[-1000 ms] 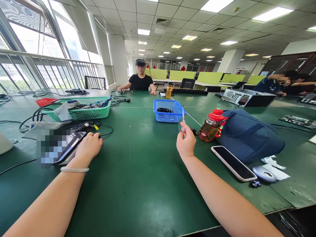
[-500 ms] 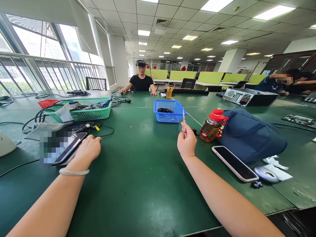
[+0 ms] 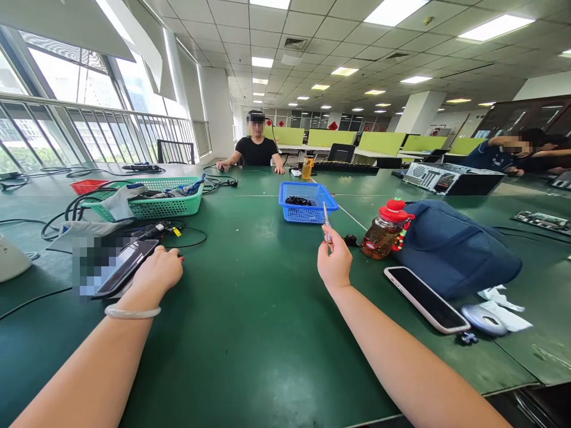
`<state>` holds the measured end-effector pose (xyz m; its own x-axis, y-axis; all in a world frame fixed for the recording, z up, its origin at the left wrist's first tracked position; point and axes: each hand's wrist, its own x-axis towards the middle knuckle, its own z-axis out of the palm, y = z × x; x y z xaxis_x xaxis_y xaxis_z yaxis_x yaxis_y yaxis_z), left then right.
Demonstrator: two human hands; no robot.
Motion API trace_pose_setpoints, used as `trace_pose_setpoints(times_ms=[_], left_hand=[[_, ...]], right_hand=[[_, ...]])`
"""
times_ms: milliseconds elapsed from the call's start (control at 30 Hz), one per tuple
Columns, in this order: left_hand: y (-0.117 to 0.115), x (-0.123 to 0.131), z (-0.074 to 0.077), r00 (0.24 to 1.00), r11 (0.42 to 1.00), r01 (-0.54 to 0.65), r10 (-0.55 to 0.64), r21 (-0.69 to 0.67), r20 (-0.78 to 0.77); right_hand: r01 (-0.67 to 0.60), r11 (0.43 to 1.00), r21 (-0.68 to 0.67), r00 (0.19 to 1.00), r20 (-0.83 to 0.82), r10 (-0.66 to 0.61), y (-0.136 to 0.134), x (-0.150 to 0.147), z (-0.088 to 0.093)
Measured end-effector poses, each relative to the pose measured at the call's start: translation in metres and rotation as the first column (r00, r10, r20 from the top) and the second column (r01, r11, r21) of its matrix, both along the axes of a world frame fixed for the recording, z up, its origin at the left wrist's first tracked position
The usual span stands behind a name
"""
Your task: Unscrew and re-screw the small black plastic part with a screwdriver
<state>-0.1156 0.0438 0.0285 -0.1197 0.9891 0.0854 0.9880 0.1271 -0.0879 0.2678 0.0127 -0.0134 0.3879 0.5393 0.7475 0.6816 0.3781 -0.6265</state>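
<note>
My right hand (image 3: 334, 263) is raised a little above the green table (image 3: 250, 309), fingers pinched on a thin screwdriver (image 3: 326, 221) that points up. My left hand (image 3: 157, 271) rests on the table with curled fingers, touching the edge of a dark flat device (image 3: 127, 266) that lies tilted beside it. A pale bangle sits on my left wrist. A blue basket (image 3: 307, 202) with dark small parts stands beyond my right hand.
A green basket (image 3: 149, 199) with cloths and cables and a red tray (image 3: 84, 186) are at the left. Right of my hand are a bottle with a red lid (image 3: 384, 233), a phone (image 3: 426, 298), a navy bag (image 3: 455, 246). A person (image 3: 256, 145) sits across the table.
My right hand has shifted slightly left and the screwdriver has tilted left. The view has drifted a little. My left hand stays on the device.
</note>
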Motion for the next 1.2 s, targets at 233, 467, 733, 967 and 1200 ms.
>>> trace_pose_setpoints(times_ms=[233,467,733,967,1200], left_hand=[[0.01,-0.012,-0.017,0.995,0.995,0.094,-0.093,0.037,-0.04],[0.019,-0.018,-0.024,0.98,0.978,0.188,-0.193,0.095,0.042],[0.011,-0.008,-0.01,0.993,0.982,0.096,-0.107,0.162,0.057],[0.017,-0.015,-0.017,0.998,0.999,0.035,-0.037,0.037,0.052],[0.011,-0.014,-0.016,0.995,0.994,0.06,-0.067,0.087,0.079]], right_hand=[[-0.017,1.0,-0.022,1.0,0.007,0.017,-0.002,0.0,0.0],[-0.032,0.999,-0.033,0.999,-0.001,0.032,-0.001,-0.002,-0.001],[-0.266,0.945,-0.191,0.96,0.038,0.278,-0.004,-0.012,-0.008],[-0.37,0.811,-0.453,0.821,0.248,0.513,-0.014,-0.031,-0.011],[-0.293,0.738,-0.607,0.759,0.322,0.566,-0.018,-0.036,-0.011]])
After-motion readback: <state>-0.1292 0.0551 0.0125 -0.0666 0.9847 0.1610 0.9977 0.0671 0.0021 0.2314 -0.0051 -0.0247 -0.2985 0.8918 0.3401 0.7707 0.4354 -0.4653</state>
